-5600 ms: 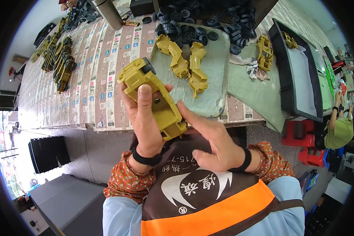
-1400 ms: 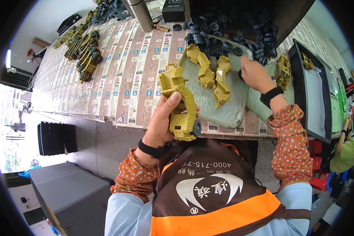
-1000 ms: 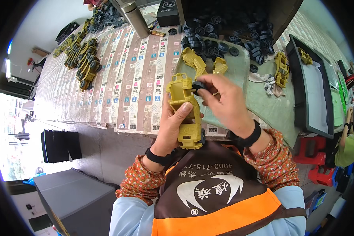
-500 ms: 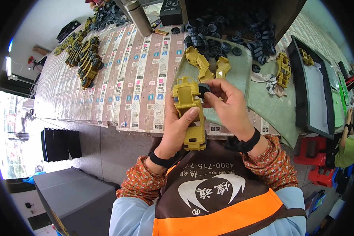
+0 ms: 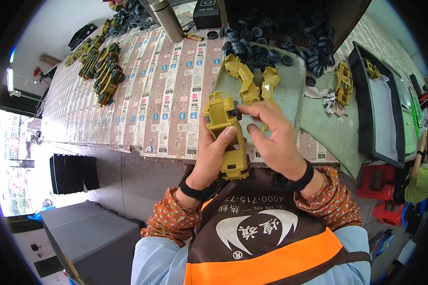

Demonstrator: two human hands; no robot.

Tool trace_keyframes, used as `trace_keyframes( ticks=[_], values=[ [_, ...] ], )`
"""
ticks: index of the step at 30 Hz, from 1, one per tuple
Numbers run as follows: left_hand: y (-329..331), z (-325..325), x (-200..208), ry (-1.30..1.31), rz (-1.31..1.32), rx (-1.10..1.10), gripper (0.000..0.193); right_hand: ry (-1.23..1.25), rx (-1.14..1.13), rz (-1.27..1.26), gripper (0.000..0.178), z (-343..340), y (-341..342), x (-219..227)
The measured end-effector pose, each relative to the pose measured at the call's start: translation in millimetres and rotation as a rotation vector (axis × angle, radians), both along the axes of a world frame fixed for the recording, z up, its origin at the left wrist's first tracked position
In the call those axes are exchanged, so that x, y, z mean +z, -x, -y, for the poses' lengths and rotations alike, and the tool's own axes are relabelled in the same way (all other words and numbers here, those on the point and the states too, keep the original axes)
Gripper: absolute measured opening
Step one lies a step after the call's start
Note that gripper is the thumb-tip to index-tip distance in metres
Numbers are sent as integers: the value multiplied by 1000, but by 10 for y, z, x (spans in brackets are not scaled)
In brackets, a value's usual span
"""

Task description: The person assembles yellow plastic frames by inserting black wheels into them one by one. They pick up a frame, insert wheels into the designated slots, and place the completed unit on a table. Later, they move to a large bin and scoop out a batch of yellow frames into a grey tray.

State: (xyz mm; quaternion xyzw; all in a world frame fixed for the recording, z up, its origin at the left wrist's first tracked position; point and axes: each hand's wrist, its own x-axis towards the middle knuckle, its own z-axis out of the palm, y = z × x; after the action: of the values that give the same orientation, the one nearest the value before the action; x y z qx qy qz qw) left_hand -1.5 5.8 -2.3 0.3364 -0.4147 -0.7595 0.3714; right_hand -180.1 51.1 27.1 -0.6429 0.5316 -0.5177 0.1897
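printed lettering (image 5: 245, 233) — apron (image 5: 266, 248) and tabletop (image 5: 138, 95)

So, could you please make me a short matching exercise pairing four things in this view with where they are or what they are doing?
Column one
1. Left hand
2. Steel flask
3. Right hand
4. Long black tray

Column two
A. one finger at a dark wheel
B. has a yellow part inside
C. left of a black box
D. gripping the yellow toy vehicle

Pairs: 1-D, 2-C, 3-A, 4-B
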Motion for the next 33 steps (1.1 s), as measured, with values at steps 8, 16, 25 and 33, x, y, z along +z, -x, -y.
trace_keyframes(
  ticks=[8,16,25,33],
  values=[
    [-19,-29,12,16,-17,-40,60,-66,111,364,44,-105,-87,-60],
    [-40,-82,-111,148,66,-74,58,-83,99,254,60,-290,-169,-99],
    [-186,68,91,209,124,-157,85,-186,204,117,52,-157,-28,137],
    [-1283,1336,586,773,1046,161,62,-356,97,238,44,-205,283,226]
  ],
)
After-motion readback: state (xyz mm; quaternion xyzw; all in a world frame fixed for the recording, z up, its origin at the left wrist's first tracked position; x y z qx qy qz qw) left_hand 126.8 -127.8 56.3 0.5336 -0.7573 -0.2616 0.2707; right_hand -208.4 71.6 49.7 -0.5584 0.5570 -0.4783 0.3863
